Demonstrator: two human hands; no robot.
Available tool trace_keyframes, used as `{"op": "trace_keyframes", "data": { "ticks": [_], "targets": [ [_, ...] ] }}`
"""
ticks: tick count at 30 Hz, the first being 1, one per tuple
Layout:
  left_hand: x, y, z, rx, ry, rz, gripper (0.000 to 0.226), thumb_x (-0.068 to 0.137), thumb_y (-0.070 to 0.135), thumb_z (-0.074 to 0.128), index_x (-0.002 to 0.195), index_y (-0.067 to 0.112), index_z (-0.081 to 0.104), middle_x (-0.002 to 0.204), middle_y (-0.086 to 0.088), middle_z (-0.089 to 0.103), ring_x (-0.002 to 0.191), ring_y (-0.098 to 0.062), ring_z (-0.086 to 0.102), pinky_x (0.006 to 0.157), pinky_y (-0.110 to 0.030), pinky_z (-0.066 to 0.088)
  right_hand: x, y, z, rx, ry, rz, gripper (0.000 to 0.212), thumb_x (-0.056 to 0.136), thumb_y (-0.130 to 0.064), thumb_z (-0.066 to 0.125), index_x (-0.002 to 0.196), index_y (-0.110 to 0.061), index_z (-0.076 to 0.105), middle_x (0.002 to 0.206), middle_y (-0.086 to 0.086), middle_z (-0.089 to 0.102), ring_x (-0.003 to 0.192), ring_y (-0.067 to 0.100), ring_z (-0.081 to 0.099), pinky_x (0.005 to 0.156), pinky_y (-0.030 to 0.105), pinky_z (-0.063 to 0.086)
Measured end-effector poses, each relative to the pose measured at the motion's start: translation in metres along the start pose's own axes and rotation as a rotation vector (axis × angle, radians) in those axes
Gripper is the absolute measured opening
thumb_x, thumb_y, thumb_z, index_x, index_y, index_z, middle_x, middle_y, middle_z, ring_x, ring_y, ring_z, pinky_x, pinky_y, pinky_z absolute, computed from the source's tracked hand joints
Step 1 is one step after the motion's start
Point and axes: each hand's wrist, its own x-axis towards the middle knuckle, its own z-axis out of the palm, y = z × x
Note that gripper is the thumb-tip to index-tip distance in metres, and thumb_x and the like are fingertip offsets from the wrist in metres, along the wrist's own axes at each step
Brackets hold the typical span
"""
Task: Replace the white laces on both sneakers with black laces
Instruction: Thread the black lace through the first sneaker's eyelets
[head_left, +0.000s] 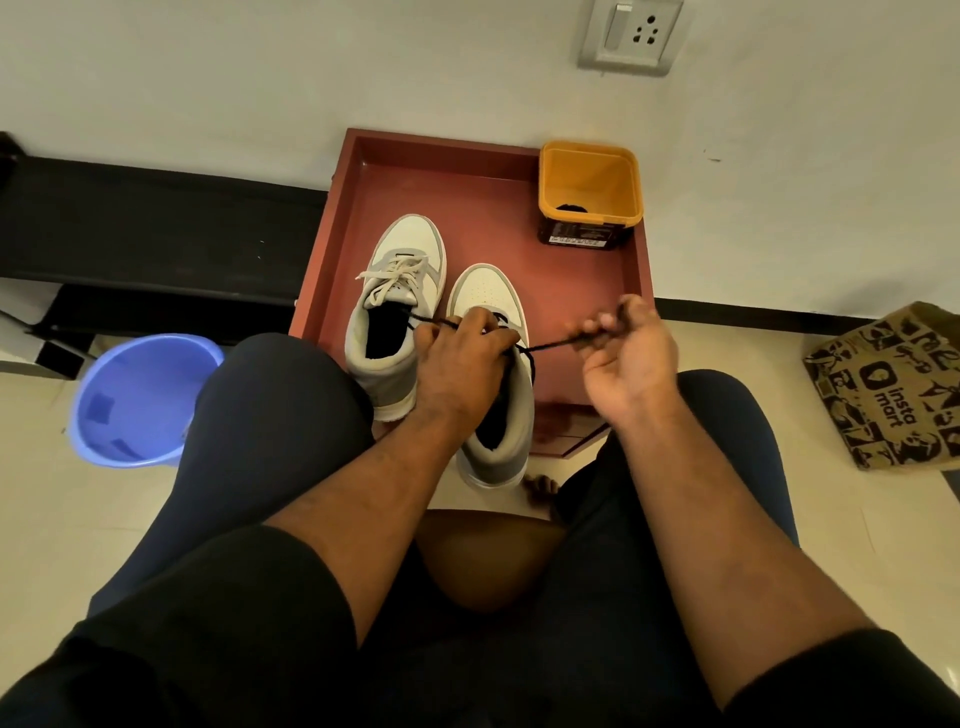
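Two white-and-grey sneakers stand side by side on a red-brown tray. The left sneaker still carries white laces. On the right sneaker, my left hand lies over the tongue and lace area, its fingers curled on a black lace. That lace runs taut to the right into my right hand, which pinches its end between the fingertips, palm turned up. Another stretch of black lace leads left from my left hand across the left sneaker's opening.
An orange tub with something black inside stands at the tray's far right corner. A blue bucket sits on the floor to the left, a printed paper bag to the right. My knees flank the tray; a wall rises behind it.
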Motion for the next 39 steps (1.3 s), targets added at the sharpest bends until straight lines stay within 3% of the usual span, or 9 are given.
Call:
{"op": "trace_keyframes", "data": {
  "ticks": [4,7,10,18,22,25,28,33,39],
  "targets": [
    [0.002,-0.003,-0.001,-0.035,-0.043,0.05,0.036,0.091,0.012,0.057,0.123,0.025,0.065,0.123,-0.006,0.054,0.094,-0.037,0.057,0.074,-0.043,0.047,0.009,-0.021,-0.011,-0.711,0.039,-0.35,0.013,0.097,-0.028,0.051,0.091,-0.02,0.06,0.074,-0.003,0.056,0.066,0.012,0.051,0.062,0.029,0.045],
    [0.001,-0.001,-0.008,0.043,-0.088,0.083,0.038,0.091,0.01,0.057,0.127,0.022,0.06,0.131,-0.007,0.047,0.102,-0.037,0.052,0.069,-0.042,0.047,0.009,-0.002,-0.009,-1.485,-0.239,-0.507,0.015,0.092,-0.033,0.061,0.099,-0.021,0.067,0.094,-0.006,0.064,0.088,0.011,0.059,0.08,0.03,0.05],
    [-0.002,0.002,-0.01,0.108,-0.075,0.109,0.039,0.092,0.011,0.057,0.13,0.019,0.056,0.136,-0.009,0.043,0.106,-0.037,0.052,0.07,-0.04,0.047,0.006,0.024,-0.003,-1.823,-0.473,-0.507,0.021,0.092,-0.017,0.057,0.109,-0.015,0.069,0.106,0.005,0.067,0.097,0.019,0.059,0.087,0.033,0.049],
    [-0.002,-0.003,-0.004,-0.092,0.071,0.156,0.042,0.078,-0.005,0.064,0.119,0.008,0.062,0.131,-0.016,0.052,0.093,-0.043,0.062,0.06,-0.043,0.054,0.008,0.021,0.0,-1.322,-0.252,-0.215,0.013,0.095,-0.018,0.057,0.083,-0.017,0.061,0.073,-0.005,0.057,0.064,0.008,0.048,0.063,0.025,0.041],
    [-0.003,-0.004,-0.01,-0.113,0.126,0.128,0.045,0.08,-0.007,0.065,0.122,0.009,0.06,0.128,-0.015,0.052,0.092,-0.036,0.062,0.061,-0.043,0.055,0.0,0.005,0.011,-0.388,-0.178,0.001,0.017,0.101,-0.014,0.042,0.089,-0.017,0.053,0.084,0.005,0.066,0.084,0.019,0.065,0.079,0.032,0.051],
    [-0.004,-0.001,-0.018,-0.101,0.098,0.011,0.046,0.087,0.01,0.067,0.131,0.014,0.054,0.125,-0.011,0.047,0.097,-0.027,0.058,0.069,-0.036,0.053,0.002,-0.004,0.005,0.013,-0.163,0.07,0.024,0.101,-0.034,0.044,0.083,-0.019,0.049,0.058,0.0,0.052,0.05,0.015,0.052,0.059,0.03,0.05],
    [-0.005,-0.001,-0.019,-0.122,-0.063,-0.149,0.052,0.094,0.023,0.06,0.142,0.023,0.039,0.131,-0.007,0.041,0.102,-0.025,0.058,0.076,-0.035,0.05,0.005,-0.005,-0.001,-0.34,-0.099,-0.045,0.03,0.096,-0.043,0.052,0.079,-0.019,0.053,0.057,-0.004,0.043,0.044,0.008,0.033,0.044,0.023,0.031],
    [-0.006,-0.008,-0.016,-0.274,-0.109,-0.303,0.059,0.091,0.021,0.058,0.145,0.024,0.035,0.123,-0.007,0.062,0.107,-0.029,0.061,0.083,-0.041,0.052,0.01,0.018,-0.002,-1.327,-0.277,-0.254,0.014,0.09,-0.033,0.065,0.082,-0.021,0.068,0.084,-0.005,0.068,0.081,0.013,0.063,0.074,0.029,0.05],
    [-0.005,-0.009,-0.018,-0.409,-0.043,-0.352,0.071,0.086,0.018,0.062,0.148,0.029,0.03,0.112,-0.005,0.066,0.1,-0.025,0.064,0.086,-0.042,0.055,0.01,0.032,-0.001,-1.26,-0.282,-0.146,0.02,0.091,-0.025,0.065,0.075,-0.013,0.065,0.063,-0.003,0.057,0.044,0.002,0.045,0.046,0.022,0.038]
  ]
}}
